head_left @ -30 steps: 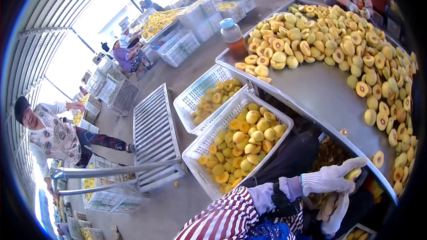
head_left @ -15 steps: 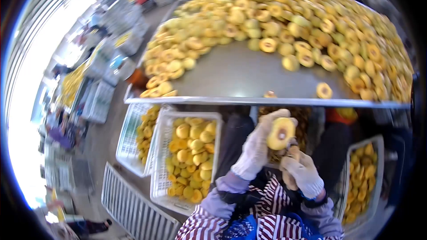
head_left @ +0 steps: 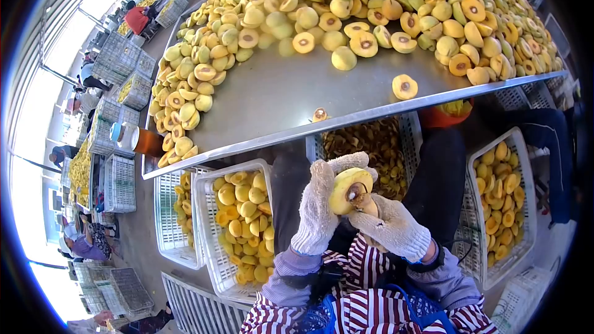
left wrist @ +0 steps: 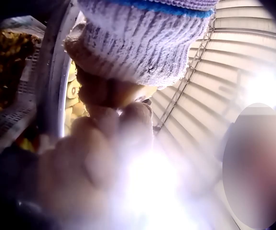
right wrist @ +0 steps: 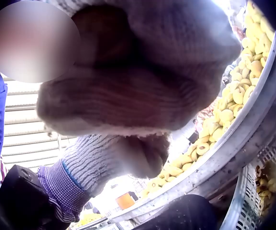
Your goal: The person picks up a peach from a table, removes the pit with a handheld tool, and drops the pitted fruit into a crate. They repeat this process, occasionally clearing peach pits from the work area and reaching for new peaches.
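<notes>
In the head view my gloved left hand [head_left: 322, 201] grips a halved yellow peach [head_left: 348, 187] below the table's edge, cut face and brown pit turned up. My gloved right hand [head_left: 387, 221] has its fingers curled tight against the pit, apparently round a small tool that is mostly hidden. The left wrist view is glare, with the left glove [left wrist: 143, 43] and the peach [left wrist: 109, 93] close up. In the right wrist view, both gloves fill the frame: the right hand [right wrist: 138, 72] and the left hand [right wrist: 104, 158].
A steel table [head_left: 278, 99] carries a large pile of peach halves [head_left: 346, 0]; one half [head_left: 404, 86] and a pit [head_left: 320, 114] lie near its edge. White crates of peach halves stand left [head_left: 241, 222] and right [head_left: 501, 198], with a crate of pits [head_left: 371, 142] under the table.
My view swung from the hall on the left to the table and my lap. The left hand kept the peach and turned its cut face up; the right hand rose to the pit.
</notes>
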